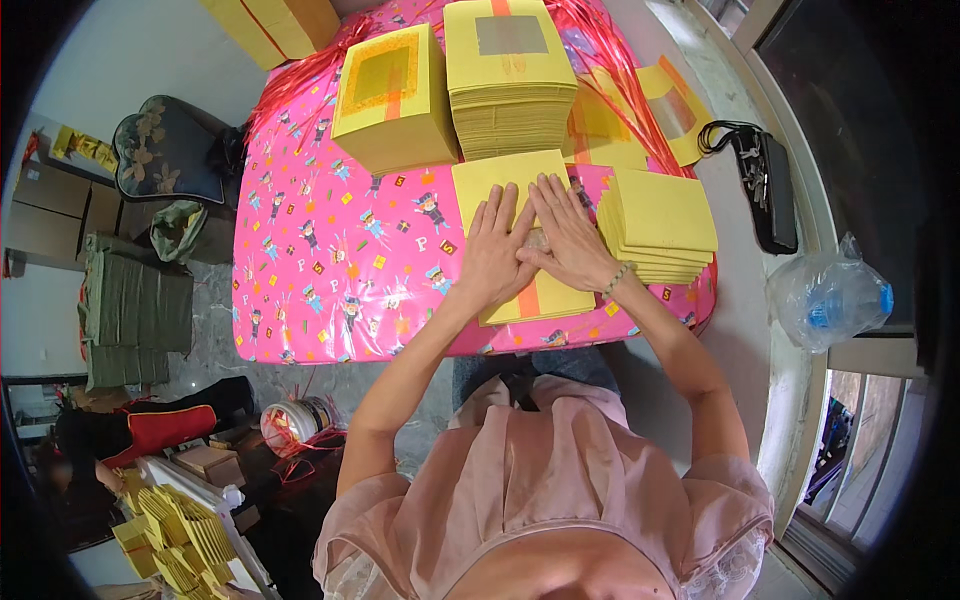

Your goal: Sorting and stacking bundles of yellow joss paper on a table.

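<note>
Both hands lie flat, fingers stretched out and spread, gripping nothing: the left hand point(495, 255) and the right hand point(568, 238) press palm-down on a yellow paper sheet point(505, 175), the fingertips pointing toward 12 o'clock and the right hand's inner edge overlapping the left. A bead bracelet point(617, 279) circles the right wrist. The sheet lies near the front edge of the table, just ahead of the person's chest; an orange stripe on it shows at 6 o'clock below the palms.

At 3 o'clock from the hands, just beside the sheet, sits a low stack of folded yellow papers point(660, 225). At 12 o'clock, touching the sheet's far edge, rises a tall stack of yellow papers point(510, 90) with a grey square on top. At 11 o'clock stands another yellow stack point(392, 100) with a golden square. All rest on a table under a pink patterned cloth point(320, 270). Red plastic ribbon point(610, 70) trails across the far side. On the ledge at 2 o'clock lies a black pouch point(770, 190), and at 3 o'clock, further out, a clear plastic bag point(825, 295).
</note>
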`<action>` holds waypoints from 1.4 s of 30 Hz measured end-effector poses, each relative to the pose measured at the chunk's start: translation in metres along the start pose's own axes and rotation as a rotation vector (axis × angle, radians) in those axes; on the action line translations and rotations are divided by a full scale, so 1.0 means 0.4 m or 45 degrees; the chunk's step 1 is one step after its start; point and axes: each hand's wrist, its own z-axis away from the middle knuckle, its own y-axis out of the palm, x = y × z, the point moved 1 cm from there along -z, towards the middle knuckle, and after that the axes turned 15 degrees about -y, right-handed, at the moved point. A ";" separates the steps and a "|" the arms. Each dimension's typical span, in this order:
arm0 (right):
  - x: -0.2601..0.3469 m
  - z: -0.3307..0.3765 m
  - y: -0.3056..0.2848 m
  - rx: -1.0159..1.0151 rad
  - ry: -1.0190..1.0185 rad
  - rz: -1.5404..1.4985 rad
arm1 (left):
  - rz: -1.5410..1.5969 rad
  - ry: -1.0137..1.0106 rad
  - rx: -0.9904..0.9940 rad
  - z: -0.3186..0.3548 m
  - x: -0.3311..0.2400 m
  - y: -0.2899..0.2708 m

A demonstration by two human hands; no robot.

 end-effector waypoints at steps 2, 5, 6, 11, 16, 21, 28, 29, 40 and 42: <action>-0.004 0.004 0.004 -0.008 -0.005 -0.006 | 0.030 0.040 0.067 0.001 0.015 -0.011; -0.008 0.010 0.007 -0.004 -0.025 0.024 | -0.008 0.018 0.144 0.008 0.036 -0.045; 0.000 0.006 0.001 0.017 -0.036 0.055 | -0.009 0.015 0.147 0.013 0.048 -0.050; 0.008 0.001 -0.004 0.086 -0.035 0.111 | -0.047 -0.008 0.150 0.026 0.067 -0.042; -0.002 -0.005 -0.002 0.061 -0.044 0.096 | 0.103 -0.020 0.226 0.014 0.097 -0.045; 0.004 -0.026 -0.015 0.020 0.016 0.133 | 0.906 -0.253 0.284 -0.002 0.131 -0.075; -0.006 -0.045 -0.009 -0.275 -0.115 0.374 | 0.688 -0.590 -0.284 -0.015 0.094 -0.115; -0.011 -0.041 -0.008 -0.279 -0.114 0.378 | 0.751 -0.753 -0.141 -0.023 0.085 -0.119; 0.080 0.020 -0.076 -0.533 -0.062 0.192 | 1.426 -0.789 -0.060 0.020 0.041 -0.089; 0.114 0.026 -0.099 -0.665 0.027 0.094 | 1.428 -0.552 -0.151 0.045 0.026 -0.103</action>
